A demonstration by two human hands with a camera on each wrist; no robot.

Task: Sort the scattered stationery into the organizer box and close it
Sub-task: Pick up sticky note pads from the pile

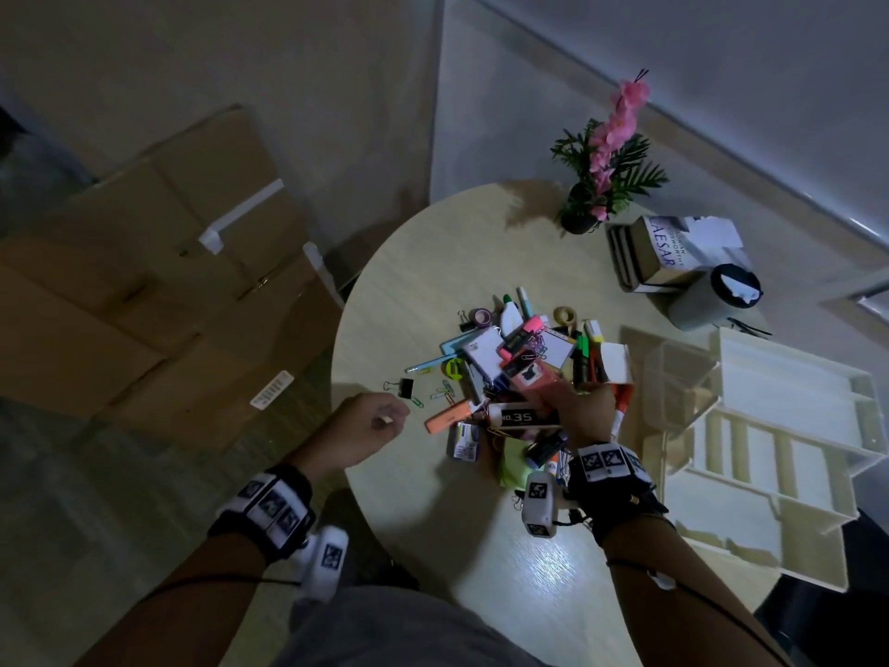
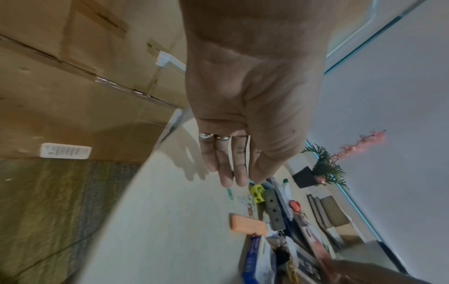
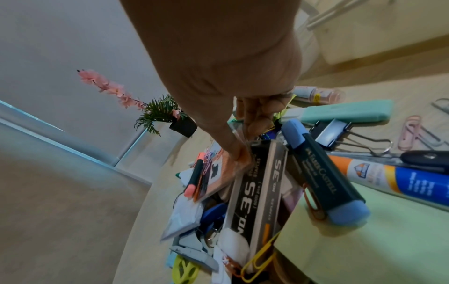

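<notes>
The left hand hovers at the table's nine-o'clock edge, fingers straight and close together in the wrist view, holding nothing, just short of loose paper clips and a black binder clip. At the table's centre lies the stationery pile, seemingly all unsorted. The right hand reaches into it from six o'clock, thumb and fingers pinching a clear-wrapped orange card pack beside a staples box marked No. 35. At three o'clock the organizer box stands open, its compartments apparently empty. By my judgement, sorting has barely begun; everything still needs placing, then closing.
</notes>
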